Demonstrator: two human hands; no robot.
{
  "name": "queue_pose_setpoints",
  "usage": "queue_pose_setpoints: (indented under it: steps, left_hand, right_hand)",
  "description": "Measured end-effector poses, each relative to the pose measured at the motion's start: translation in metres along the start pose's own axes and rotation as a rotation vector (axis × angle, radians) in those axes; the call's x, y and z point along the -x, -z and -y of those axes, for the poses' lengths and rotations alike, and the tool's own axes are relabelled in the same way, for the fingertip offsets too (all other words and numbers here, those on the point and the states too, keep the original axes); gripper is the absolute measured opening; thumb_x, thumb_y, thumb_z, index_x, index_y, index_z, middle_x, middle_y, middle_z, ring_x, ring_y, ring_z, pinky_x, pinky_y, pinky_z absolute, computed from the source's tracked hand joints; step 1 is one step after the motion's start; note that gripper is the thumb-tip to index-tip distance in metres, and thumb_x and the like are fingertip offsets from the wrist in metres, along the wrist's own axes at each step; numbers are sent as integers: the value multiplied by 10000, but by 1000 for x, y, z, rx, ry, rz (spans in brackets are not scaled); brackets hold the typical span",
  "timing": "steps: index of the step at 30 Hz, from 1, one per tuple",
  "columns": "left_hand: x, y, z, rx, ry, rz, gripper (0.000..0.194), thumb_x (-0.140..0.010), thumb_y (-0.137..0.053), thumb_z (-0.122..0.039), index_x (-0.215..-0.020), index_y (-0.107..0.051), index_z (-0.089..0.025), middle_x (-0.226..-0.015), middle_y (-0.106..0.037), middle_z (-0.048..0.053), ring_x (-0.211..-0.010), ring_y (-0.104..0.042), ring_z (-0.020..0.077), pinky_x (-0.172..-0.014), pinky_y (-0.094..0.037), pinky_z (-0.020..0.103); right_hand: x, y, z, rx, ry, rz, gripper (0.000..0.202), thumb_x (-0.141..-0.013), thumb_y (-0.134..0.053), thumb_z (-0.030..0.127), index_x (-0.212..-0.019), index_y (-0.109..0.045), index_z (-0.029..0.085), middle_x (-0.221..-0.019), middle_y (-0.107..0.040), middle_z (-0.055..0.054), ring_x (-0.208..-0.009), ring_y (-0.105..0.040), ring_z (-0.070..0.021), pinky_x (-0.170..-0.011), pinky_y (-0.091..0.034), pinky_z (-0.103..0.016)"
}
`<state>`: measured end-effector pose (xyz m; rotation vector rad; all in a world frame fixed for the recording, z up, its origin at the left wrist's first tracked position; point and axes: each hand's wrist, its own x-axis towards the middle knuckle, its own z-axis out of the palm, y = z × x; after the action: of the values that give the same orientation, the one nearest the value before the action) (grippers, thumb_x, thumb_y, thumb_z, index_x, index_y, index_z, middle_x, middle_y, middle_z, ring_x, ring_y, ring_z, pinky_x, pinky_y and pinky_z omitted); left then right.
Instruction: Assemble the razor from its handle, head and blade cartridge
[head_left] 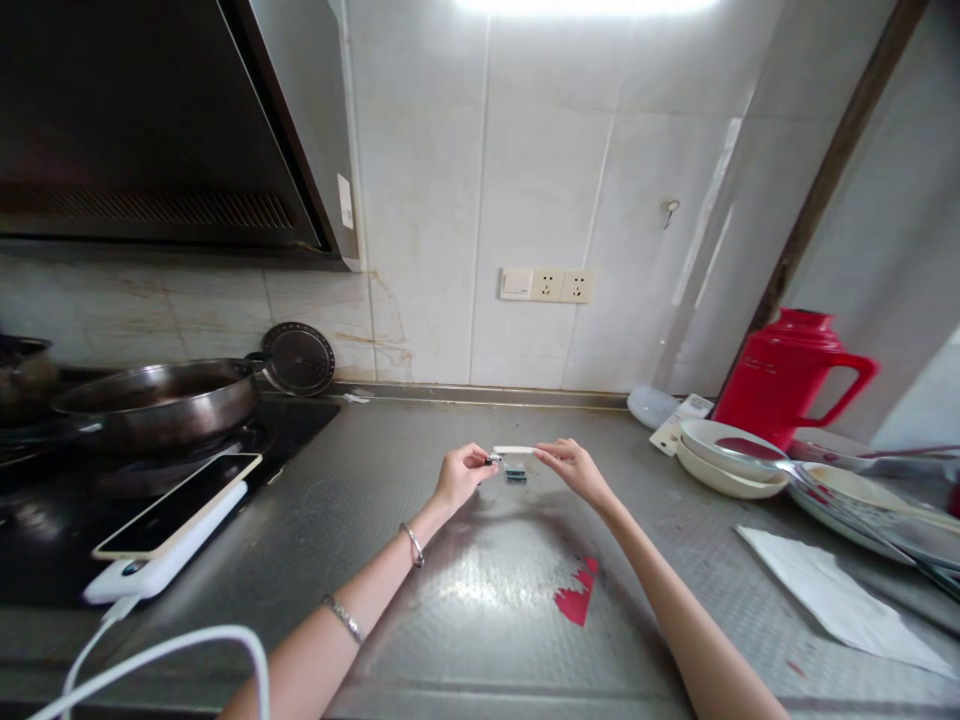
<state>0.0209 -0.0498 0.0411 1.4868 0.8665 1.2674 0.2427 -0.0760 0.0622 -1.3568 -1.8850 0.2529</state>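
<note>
My left hand (463, 472) is closed in a pinch at the middle of the counter, on a small black and silver piece (492, 459) whose kind I cannot make out. Between the two hands runs a thin white strip (514, 450), roughly level. Its right end is pinched by my right hand (571, 467); its left end comes close to the left fingertips, and I cannot tell whether they touch. Just below the strip is a small, partly clear item with dark bands (515, 472), too small to name. Fingers hide parts of the held things.
A pan (161, 400) sits on the black stove at left, near a phone (180, 505) on a white power bank (169, 550) with a cable. Rightward are a red thermos jug (780, 370), stacked bowls (731, 480) and a paper napkin (840, 595). A red scrap (576, 600) lies in front.
</note>
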Motion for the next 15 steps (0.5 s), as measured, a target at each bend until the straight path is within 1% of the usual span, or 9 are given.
queue_pose_setpoints:
  steps: [2, 6, 11, 15]
  left_hand:
    - [1, -1, 0, 1, -2, -9, 185, -555, -746, -205, -620, -580, -158, -668, -680, 37, -609, -601, 137, -546, -422, 216]
    - [1, -1, -1, 11, 3, -5, 184, -559, -741, -193, -637, -578, -159, -662, -679, 33, -592, -596, 133, -525, -413, 212]
    - [0, -1, 0, 22, 14, -21, 187, -566, -737, -198, -645, -572, -157, -649, -676, 30, -583, -594, 130, -540, -420, 215]
    - [-2, 0, 3, 17, 12, -8, 185, -559, -740, -189, -645, -579, -156, -674, -685, 37, -615, -607, 137, -565, -425, 219]
  right_hand:
    - [0, 2, 0, -29, 24, 2, 484, -832, -405, 572, -896, -713, 205, -743, -641, -47, -742, -509, -190, -735, -393, -296]
    - [0, 3, 1, -68, 104, 64, 462, -847, -407, 545, -839, -711, 199, -698, -624, -28, -719, -507, -170, -723, -387, -274]
    - [1, 0, -5, -29, 65, 30, 451, -849, -414, 528, -825, -711, 189, -727, -648, -36, -717, -513, -171, -747, -381, -285]
    - [2, 1, 1, -85, 68, 51, 466, -848, -406, 543, -845, -709, 189, -734, -643, -39, -743, -514, -180, -722, -387, -279]
